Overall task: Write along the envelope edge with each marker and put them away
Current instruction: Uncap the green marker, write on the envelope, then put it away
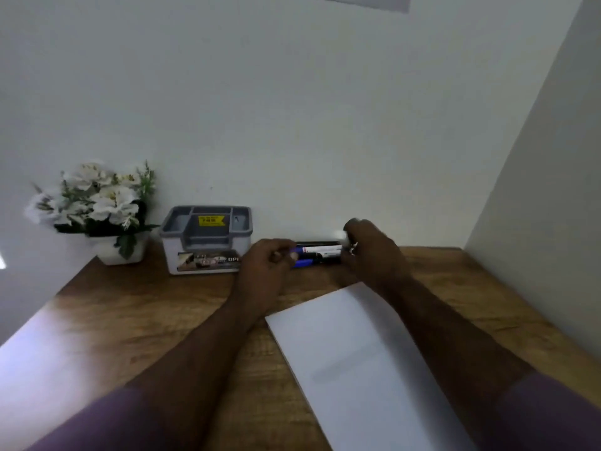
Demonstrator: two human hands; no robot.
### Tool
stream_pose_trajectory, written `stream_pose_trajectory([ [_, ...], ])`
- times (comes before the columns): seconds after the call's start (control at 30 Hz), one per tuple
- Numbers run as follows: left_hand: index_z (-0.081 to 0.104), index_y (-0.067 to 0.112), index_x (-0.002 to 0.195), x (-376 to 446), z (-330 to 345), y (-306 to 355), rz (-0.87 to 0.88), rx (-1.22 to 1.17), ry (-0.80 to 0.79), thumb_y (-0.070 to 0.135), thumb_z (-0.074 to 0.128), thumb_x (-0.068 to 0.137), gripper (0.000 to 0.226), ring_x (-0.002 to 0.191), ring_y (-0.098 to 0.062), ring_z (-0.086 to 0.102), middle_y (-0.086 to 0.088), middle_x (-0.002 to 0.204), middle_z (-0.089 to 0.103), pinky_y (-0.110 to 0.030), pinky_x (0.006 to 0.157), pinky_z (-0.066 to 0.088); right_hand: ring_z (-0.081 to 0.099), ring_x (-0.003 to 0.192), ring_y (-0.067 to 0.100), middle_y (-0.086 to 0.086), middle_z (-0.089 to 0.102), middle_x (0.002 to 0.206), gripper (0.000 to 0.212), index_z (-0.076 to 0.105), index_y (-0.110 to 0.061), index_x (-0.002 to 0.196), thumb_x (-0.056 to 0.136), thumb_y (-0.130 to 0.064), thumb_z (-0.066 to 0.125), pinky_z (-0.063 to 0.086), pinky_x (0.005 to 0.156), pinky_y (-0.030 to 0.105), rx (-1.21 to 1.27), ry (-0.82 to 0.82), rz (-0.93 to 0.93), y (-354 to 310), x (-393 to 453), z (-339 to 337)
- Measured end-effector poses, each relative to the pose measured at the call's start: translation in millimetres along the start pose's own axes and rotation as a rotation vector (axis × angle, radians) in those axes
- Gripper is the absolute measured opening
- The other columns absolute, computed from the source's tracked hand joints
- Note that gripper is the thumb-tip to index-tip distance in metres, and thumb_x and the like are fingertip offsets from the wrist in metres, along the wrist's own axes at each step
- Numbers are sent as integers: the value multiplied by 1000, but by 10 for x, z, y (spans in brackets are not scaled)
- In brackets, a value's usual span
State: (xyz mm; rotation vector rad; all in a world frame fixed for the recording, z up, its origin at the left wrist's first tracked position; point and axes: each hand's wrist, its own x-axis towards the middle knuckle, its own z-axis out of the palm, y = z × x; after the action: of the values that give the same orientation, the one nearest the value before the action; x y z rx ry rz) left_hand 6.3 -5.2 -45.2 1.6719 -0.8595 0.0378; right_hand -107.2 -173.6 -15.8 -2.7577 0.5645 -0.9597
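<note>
A white envelope (354,359) lies slanted on the wooden table, near me and to the right. Behind it, by the wall, a few markers (320,253) lie side by side: a white-barrelled one, a black one and a blue one. My left hand (265,265) is closed at their left ends, touching them. My right hand (370,249) is closed at their right ends, with a blurred white marker end (341,235) showing at its fingertips. Whether either hand has lifted a marker is unclear.
A grey and white desk organiser (206,239) with several compartments stands left of the markers. A white pot of white flowers (97,209) sits at the far left. Walls close the table (146,320) at the back and right.
</note>
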Motion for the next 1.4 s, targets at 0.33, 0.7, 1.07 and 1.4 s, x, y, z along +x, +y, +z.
stream_pose_trajectory([
  [0.33, 71, 12, 105, -118, -185, 13, -165, -283, -297, 21, 71, 81, 26, 68, -12, 70, -1, 78, 76, -23, 60, 57, 64, 59, 29, 20, 68, 70, 11, 73, -14, 74, 83, -9, 71, 53, 52, 31, 1354, -149, 441, -433, -343, 176],
  [0.7, 73, 11, 102, -76, -77, -22, 35, -161, -240, 8, 79, 72, 31, 82, 3, 68, 11, 91, 71, -10, 69, 51, 64, 54, 15, 8, 72, 65, 14, 77, -14, 73, 83, -11, 69, 50, 48, 22, 1403, -277, 401, -352, -346, 250],
  [1.07, 71, 8, 83, -108, 55, 193, 56, -328, -226, 5, 79, 71, 15, 71, -11, 69, 2, 76, 73, -24, 65, 57, 42, 29, 12, 3, 51, 40, 23, 57, -15, 51, 72, -9, 65, 31, 33, 15, 1246, 4, 489, -460, -224, 161],
  [1.4, 65, 11, 99, -77, -94, 100, 84, -127, -100, 12, 71, 82, 18, 83, 0, 63, 3, 95, 67, -16, 72, 53, 40, 30, 8, 3, 52, 45, 17, 56, -12, 70, 85, -9, 63, 28, 31, 14, 1510, 132, 746, -328, -244, 17],
])
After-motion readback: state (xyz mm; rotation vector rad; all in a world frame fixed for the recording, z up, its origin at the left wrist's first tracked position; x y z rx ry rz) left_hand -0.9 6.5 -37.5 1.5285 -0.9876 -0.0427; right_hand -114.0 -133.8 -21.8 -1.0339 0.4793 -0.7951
